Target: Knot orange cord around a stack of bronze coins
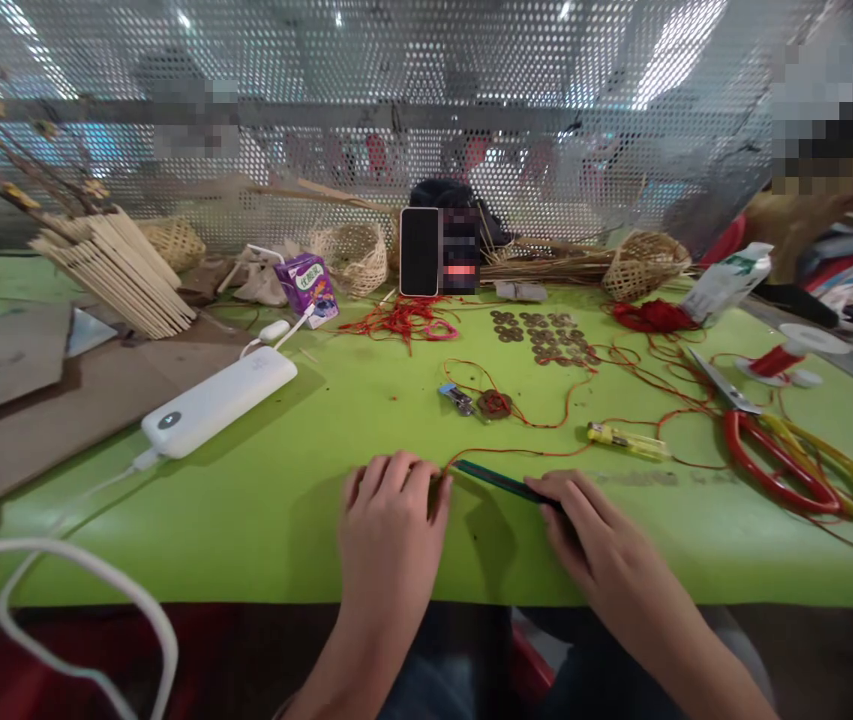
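My right hand (595, 525) grips a slim dark green tool (497, 480), its narrow tip pointing left; I cannot tell its exact kind. Close to that tip, my left hand (396, 510) has its fingers curled and pressed together at the end of a red cord (523, 452). The fingertips' hold is partly hidden. Farther up the table lie a dark coin (495, 403) with red cord about it and a small metal clip (459, 398) with a blue end. A yellow lighter (627, 440) rests beyond my right hand, touching the cord.
Rows of coins (542, 335) lie beyond. Scissors (786, 460) and a red thread spool (777, 360) are at the right. A white power bank (220, 403), juice box (308, 288) and bundled sticks (115, 270) stand left. A phone (420, 252) is propped at the back.
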`<state>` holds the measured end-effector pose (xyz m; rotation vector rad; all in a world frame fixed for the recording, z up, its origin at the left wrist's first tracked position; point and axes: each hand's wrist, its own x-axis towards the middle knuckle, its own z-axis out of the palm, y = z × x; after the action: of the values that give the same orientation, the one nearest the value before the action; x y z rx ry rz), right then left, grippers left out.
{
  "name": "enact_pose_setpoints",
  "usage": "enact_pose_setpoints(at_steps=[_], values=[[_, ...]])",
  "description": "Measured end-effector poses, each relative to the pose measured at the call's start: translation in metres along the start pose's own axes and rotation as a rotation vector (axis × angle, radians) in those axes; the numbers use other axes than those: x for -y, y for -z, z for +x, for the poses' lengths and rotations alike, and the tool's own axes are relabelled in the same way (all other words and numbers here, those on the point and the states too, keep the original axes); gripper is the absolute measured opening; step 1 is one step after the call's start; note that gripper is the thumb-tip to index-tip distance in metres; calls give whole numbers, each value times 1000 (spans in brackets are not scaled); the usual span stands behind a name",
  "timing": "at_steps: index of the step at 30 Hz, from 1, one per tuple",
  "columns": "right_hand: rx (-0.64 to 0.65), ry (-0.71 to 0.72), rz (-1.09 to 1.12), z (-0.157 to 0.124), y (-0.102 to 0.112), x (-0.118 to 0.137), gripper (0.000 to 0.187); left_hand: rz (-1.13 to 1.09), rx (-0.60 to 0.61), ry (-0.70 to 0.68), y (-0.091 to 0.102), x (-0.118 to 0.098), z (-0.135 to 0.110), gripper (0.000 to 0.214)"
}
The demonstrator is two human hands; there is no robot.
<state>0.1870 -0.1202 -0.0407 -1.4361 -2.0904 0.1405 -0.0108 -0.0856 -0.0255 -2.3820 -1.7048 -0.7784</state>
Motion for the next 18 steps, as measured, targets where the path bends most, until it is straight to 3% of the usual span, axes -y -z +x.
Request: enact_pose_setpoints(at_steps=[11, 18], values=[[-60, -127, 0, -24, 17, -25, 22, 149, 115, -50, -2, -5, 7, 12], [-186, -179, -137, -33, 32, -52, 26, 115, -32, -106, 14, 6, -10, 18]])
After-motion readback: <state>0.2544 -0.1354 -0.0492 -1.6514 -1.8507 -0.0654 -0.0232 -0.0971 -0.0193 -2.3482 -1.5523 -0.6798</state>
